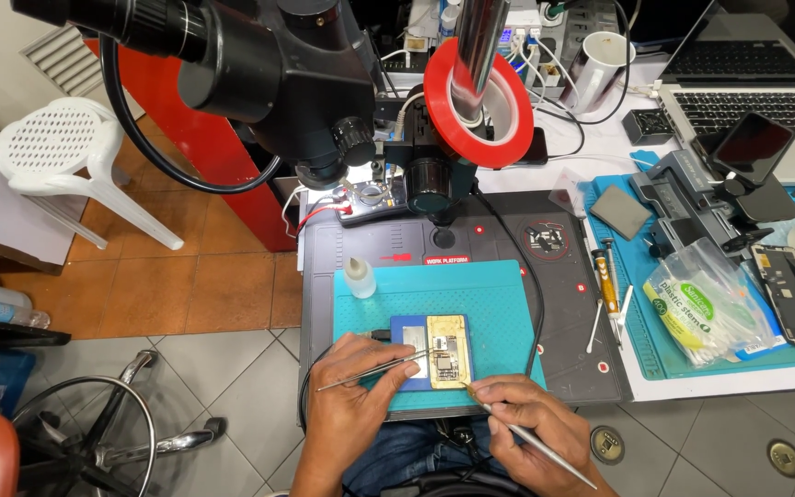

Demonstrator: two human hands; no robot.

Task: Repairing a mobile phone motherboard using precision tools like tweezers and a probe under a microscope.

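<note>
Working low at the near edge of the worktop (600,387), on a teal mat (499,313) lying over a dark grey work pad (508,244). Left hand (351,391) closing around slim metal tweezers (374,372), tips reaching right onto the circuit board (448,354). Right hand (522,419) pinching a thin metal probe (526,440), its fine point touching the lower right corner of that board, its long handle trailing down and to the right. Board sitting gold-coloured in a blue holder (409,336) at the near middle of the teal mat, just between both hands. Black cable (535,304) curving along the mat's right side.

Standing at the mat's far left corner, a small clear dropper bottle (359,277). Hanging overhead, a black microscope (296,83), with a red tape roll (478,92) slung around its metal post. Lying to the right on a blue mat (646,276): a bag of cotton swabs (710,308), a small screwdriver (606,281), a dark phone screen (793,294). Resting further back, a silver laptop (756,106) and a white mug (597,69). Standing off to the left on the tiled floor, a white plastic chair (66,161).
</note>
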